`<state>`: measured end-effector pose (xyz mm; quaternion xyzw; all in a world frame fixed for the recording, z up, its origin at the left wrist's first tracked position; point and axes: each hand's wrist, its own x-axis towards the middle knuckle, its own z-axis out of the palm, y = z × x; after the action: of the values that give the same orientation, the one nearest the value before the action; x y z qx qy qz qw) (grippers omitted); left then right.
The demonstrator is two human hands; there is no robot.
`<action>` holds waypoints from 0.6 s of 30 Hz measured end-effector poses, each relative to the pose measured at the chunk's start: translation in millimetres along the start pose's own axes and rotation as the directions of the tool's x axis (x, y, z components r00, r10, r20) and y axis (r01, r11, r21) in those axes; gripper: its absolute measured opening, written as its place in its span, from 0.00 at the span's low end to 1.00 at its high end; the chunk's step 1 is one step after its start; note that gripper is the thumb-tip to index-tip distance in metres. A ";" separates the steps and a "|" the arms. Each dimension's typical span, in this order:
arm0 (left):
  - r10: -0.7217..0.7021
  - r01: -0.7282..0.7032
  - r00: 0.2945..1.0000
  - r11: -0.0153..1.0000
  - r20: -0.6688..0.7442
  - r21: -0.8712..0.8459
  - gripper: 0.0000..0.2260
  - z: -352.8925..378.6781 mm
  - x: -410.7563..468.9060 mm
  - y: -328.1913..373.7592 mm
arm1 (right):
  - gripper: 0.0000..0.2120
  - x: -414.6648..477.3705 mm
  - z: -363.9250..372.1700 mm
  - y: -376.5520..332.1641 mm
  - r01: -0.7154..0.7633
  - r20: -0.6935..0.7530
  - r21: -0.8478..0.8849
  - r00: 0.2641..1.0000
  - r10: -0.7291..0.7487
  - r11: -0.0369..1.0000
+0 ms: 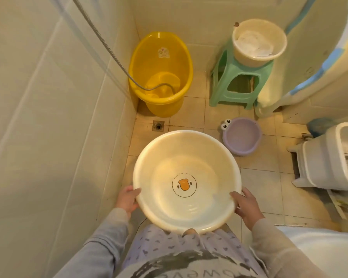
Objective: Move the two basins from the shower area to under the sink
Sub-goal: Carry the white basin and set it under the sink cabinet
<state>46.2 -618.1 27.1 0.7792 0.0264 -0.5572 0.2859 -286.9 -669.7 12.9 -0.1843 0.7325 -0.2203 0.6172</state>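
Observation:
A large cream round basin [186, 159] with an orange duck print on its bottom is held level in front of my waist, above the tiled floor. My left hand [128, 199] grips its left rim and my right hand [246, 207] grips its right rim. A small purple basin [241, 137] with frog eyes on its rim sits on the floor beyond, to the right of the cream one.
A yellow tub [161, 63] with a shower hose [100, 43] hanging into it stands in the far left corner. A green stool [237, 85] carries a cream bucket [259, 41]. A floor drain [158, 125] lies ahead. A white toilet [333, 157] stands at right, a tiled wall at left.

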 end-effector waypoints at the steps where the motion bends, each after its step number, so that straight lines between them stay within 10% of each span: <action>1: 0.012 -0.012 1.000 1.000 0.004 0.001 0.18 1.2 -1.2 2.4 | 0.15 -1.2 -1.1 -1.7 0.007 0.003 0.012 1.000 -0.007 1.000; 18: 0.122 -0.279 0.905 0.893 0.407 0.353 0.10 99.5 5.9 91.6 | 0.19 -57.7 -31.3 39.3 0.183 -0.343 0.511 0.939 0.004 0.840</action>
<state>-3.5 -743.5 38.6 0.6989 -0.2258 -0.6555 0.1759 -307.8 -602.6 43.2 0.0000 0.7250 -0.4724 0.5011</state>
